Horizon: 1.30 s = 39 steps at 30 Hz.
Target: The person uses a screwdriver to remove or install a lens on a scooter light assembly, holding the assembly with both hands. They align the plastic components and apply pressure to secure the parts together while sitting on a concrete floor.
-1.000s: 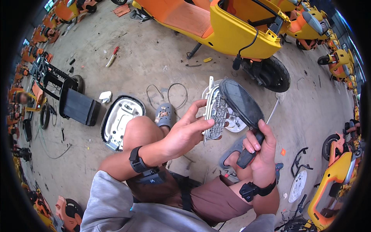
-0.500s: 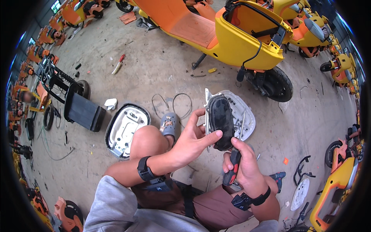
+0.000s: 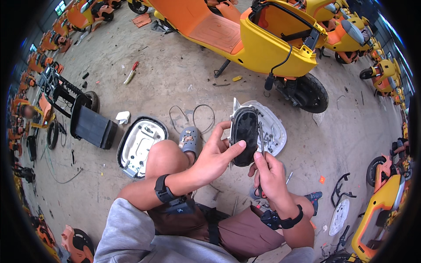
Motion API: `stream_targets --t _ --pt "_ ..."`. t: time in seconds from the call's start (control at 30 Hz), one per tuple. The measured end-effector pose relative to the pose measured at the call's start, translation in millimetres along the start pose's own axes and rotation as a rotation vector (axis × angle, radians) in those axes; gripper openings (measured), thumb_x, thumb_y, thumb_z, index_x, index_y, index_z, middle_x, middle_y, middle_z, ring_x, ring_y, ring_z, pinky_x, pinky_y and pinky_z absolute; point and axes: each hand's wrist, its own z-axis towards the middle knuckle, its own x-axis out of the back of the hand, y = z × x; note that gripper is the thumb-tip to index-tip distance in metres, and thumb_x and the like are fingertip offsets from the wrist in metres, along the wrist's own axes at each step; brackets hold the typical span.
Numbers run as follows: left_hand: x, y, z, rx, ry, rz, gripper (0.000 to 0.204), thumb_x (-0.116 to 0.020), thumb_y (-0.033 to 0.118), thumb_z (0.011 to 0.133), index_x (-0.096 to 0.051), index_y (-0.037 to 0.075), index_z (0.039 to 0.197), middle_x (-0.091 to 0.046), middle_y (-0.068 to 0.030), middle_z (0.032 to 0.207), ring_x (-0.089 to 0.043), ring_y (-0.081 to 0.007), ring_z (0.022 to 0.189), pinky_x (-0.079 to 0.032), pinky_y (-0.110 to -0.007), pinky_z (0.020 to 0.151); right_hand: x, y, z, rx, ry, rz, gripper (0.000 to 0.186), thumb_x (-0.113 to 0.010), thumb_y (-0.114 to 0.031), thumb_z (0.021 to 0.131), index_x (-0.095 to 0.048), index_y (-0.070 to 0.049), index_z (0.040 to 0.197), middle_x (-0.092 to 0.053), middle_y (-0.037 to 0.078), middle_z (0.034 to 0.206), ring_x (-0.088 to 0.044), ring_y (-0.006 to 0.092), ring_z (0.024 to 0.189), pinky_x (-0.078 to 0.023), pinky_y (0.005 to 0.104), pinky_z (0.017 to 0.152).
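Since half a second ago, the screwdriver (image 3: 261, 136) has swung from a slant away from the part to nearly upright, its shaft close along the part's right edge, and its black and red handle has gone mostly out of sight behind the fingers. From where I stand, the right hand (image 3: 272, 175) is curled around that handle, thumb on top near the lower right edge of the glossy black oval panel (image 3: 244, 136); I can't tell whether the tip of the thumb touches it. That panel sits just right of the centre of the frame, face up toward the worker, on a pale backing that shows along its upper left. Left hand (image 3: 215, 151) stays clamped on its left side, thumb pressed across the lower face, fingers behind.

Just beyond the panel, to its right, lies a white tray (image 3: 279, 125) with small dark screws scattered in it. Near the worker's knee, left of centre, a white shell (image 3: 139, 153) with a black rim lies with its hollow side up, and between the shell and the tray are a grey clog (image 3: 189, 142) on a foot and a thin looped cable (image 3: 213, 117). A yellow and orange scooter (image 3: 280, 55) fills the top of the frame, and a red-handled tool (image 3: 131, 73) lies on the floor at upper left.
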Motion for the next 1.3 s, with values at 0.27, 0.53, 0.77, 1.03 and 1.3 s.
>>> stream_targets --t 0.27,0.53,0.77,1.03,1.3 --pt "0 -3 1 -0.044 -0.021 0.056 0.053 -0.060 0.019 0.096 -0.031 0.001 0.136 -0.064 -0.0071 0.089 -0.059 -0.0070 0.078 -0.045 -0.022 0.063 5 6 1 0.107 0.135 0.145 0.028 -0.065 -0.026 0.092 -0.063 0.002 0.097 -0.060 0.002 0.074 -0.050 0.0047 0.049 -0.040 0.0215 0.044" --pt "-2 -13 -2 -0.106 -0.124 0.232 0.052 -0.059 0.023 0.097 -0.033 -0.001 0.136 -0.065 -0.0086 0.086 -0.059 -0.0090 0.074 -0.046 -0.024 0.061 12 -4 2 0.189 0.172 0.389 0.032 -0.067 -0.019 0.090 -0.060 0.003 0.112 -0.063 0.006 0.086 -0.052 0.0046 0.051 -0.042 0.0198 0.046" --pt "-5 -10 -5 -0.063 -0.220 0.300 0.050 -0.057 0.023 0.098 -0.033 0.001 0.137 -0.065 -0.0086 0.086 -0.058 -0.0078 0.074 -0.045 -0.024 0.062 17 -1 -1 0.132 0.129 0.432 0.035 -0.070 -0.021 0.089 -0.060 0.004 0.111 -0.062 0.004 0.072 -0.052 0.0050 0.050 -0.042 0.0202 0.046" --pt "0 -23 1 -0.064 -0.239 0.261 0.046 -0.054 0.019 0.099 -0.034 0.000 0.136 -0.066 -0.0093 0.087 -0.059 -0.0081 0.075 -0.047 -0.024 0.064 18 -2 -1 0.098 0.118 0.445 0.032 -0.067 -0.019 0.090 -0.057 0.005 0.109 -0.059 0.004 0.073 -0.051 0.0069 0.046 -0.045 0.0235 0.045" --pt "-5 -17 -1 -0.037 -0.260 0.197 0.043 -0.051 0.017 0.100 -0.034 -0.001 0.135 -0.068 -0.0141 0.096 -0.066 -0.0142 0.087 -0.052 -0.027 0.071 20 1 -1 0.107 0.089 0.432 0.036 -0.070 -0.023 0.089 -0.060 0.004 0.110 -0.060 0.002 0.068 -0.051 0.0050 0.048 -0.042 0.0198 0.045"
